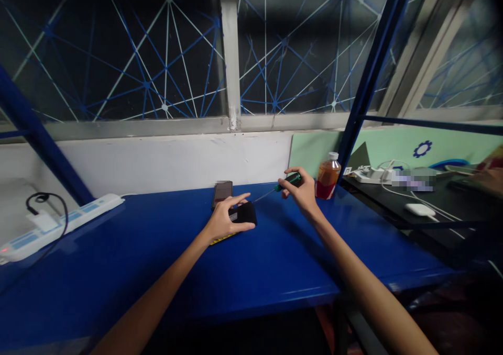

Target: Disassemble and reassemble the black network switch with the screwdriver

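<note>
My left hand grips a small black device that lies on the blue table, thumb and fingers wrapped round its near end. A yellow edge shows under the hand. My right hand is closed on a green-handled screwdriver, whose thin shaft points down-left toward the black device. The tip is close to the device; contact cannot be made out. A dark phone lies flat just behind the device.
A bottle of orange-red liquid stands right of my right hand. A white power strip with a plugged charger lies at the left. A black desk with cables and a white mouse is at the right, behind a blue post.
</note>
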Action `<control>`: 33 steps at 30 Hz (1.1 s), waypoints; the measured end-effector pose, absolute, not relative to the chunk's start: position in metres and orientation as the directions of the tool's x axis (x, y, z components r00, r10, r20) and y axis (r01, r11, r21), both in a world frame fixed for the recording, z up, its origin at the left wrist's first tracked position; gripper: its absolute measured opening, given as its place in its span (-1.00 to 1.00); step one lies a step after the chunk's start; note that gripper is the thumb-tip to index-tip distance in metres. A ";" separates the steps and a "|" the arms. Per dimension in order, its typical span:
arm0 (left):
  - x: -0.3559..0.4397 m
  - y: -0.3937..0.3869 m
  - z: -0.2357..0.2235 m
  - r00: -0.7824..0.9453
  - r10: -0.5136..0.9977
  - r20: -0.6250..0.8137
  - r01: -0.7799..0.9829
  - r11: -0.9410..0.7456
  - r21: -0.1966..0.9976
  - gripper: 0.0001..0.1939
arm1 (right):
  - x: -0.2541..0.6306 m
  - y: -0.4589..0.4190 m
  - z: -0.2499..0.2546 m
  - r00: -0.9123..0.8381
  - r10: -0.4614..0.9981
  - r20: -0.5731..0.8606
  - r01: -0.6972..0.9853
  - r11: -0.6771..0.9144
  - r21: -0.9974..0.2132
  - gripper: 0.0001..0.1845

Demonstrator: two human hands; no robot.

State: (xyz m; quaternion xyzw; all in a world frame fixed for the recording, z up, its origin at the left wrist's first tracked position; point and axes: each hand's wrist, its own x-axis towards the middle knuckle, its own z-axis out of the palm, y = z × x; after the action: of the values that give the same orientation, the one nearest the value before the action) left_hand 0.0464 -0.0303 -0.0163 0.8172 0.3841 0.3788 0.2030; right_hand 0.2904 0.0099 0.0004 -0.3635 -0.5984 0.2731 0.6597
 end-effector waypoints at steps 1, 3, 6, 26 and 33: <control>0.046 -0.030 -0.016 0.419 0.781 0.462 0.474 -0.623 0.623 -0.23 | 0.290 0.010 0.001 0.131 0.795 0.592 0.076 0.588 -0.806 -0.64; 0.047 -0.030 -0.016 0.421 0.781 0.461 0.471 -0.623 0.624 -0.23 | 0.290 0.009 0.001 0.123 0.795 0.595 0.081 0.589 -0.804 -0.63; 0.047 -0.030 -0.016 0.419 0.780 0.464 0.471 -0.624 0.624 -0.24 | 0.290 0.008 0.001 0.114 0.792 0.599 0.091 0.592 -0.800 -0.63; 0.044 -0.030 -0.021 0.394 0.790 0.470 0.534 -0.613 0.582 -0.20 | 0.292 0.013 -0.003 0.076 0.850 0.522 0.001 0.523 -0.852 -0.62; 0.044 -0.030 -0.029 0.394 0.799 0.455 0.565 -0.601 0.566 -0.17 | 0.299 0.025 -0.019 0.057 0.923 0.380 -0.035 0.383 -0.923 -0.74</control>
State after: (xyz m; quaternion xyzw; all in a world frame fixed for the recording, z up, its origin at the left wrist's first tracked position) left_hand 0.0445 -0.0295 -0.0286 0.8188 0.4163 0.3602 0.1627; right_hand 0.2987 0.0251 -0.0190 -0.3938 -0.5640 0.3920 0.6109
